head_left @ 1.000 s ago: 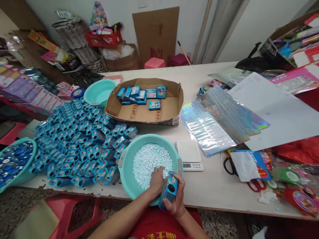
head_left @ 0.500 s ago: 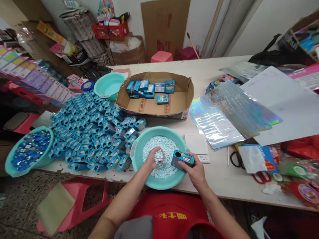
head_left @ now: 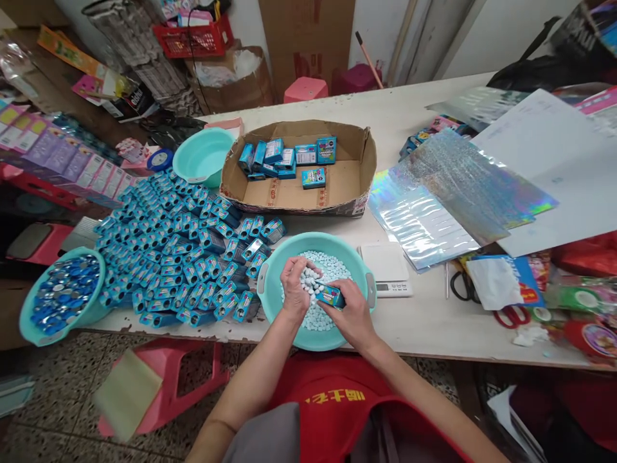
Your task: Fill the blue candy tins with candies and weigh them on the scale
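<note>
My left hand (head_left: 295,286) is cupped around a handful of small white candies (head_left: 310,281). Beside it my right hand (head_left: 354,315) grips a small blue candy box (head_left: 330,295), tilted so that its top end meets the candies in my left palm. Both hands are over a turquoise basin (head_left: 273,260), which holds many more pale candies (head_left: 332,262). The opening of the held box is hidden by the candies and fingers.
Many blue boxes (head_left: 168,257) stand packed on the left. A cardboard tray (head_left: 289,196) behind the basin holds several boxes. A white scale (head_left: 393,276) sits right of the basin, near holographic sheets (head_left: 429,225). A bowl of blue wrapped pieces (head_left: 65,296) is at far left.
My left hand has lifted its handful of candies. My right hand has brought the box leftward and turned it against that handful. The camera view has shifted slightly.
</note>
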Motion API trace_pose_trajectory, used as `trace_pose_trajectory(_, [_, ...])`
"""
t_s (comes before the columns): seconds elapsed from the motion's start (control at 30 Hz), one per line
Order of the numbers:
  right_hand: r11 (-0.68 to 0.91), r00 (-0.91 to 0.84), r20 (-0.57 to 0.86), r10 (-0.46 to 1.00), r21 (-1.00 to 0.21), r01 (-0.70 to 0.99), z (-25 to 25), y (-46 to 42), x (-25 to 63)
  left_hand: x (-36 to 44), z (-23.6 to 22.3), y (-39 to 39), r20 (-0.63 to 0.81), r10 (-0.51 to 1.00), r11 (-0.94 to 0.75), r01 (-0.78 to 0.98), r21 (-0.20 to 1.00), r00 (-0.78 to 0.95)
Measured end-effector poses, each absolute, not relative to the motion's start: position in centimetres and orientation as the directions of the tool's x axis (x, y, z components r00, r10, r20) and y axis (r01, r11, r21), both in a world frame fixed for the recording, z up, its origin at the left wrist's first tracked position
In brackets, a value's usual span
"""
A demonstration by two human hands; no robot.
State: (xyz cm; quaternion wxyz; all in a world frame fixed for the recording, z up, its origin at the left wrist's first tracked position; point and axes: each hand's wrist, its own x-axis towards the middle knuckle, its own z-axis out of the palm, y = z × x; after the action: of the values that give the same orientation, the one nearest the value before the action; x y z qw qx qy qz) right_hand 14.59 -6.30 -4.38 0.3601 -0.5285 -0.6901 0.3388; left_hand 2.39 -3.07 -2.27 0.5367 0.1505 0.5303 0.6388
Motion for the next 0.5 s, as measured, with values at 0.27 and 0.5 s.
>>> trace_pose_trajectory(0.27, [0.183, -0.192, 0.101, 0.976, -0.859, 0.478, -4.27, -5.51, 14.88, 2.76, -1.47, -2.44, -0.342, 0.872, 0.12, -0.525, 0.843, -0.35])
trace_pose_trajectory(0.5, [0.159, -0.192, 0.078, 0.978, -0.876, 0.455, -3.76, -5.18, 15.03, 3.08, -1.31, -2.35, -0.328, 0.875, 0.122, -0.494, 0.861, -0.355])
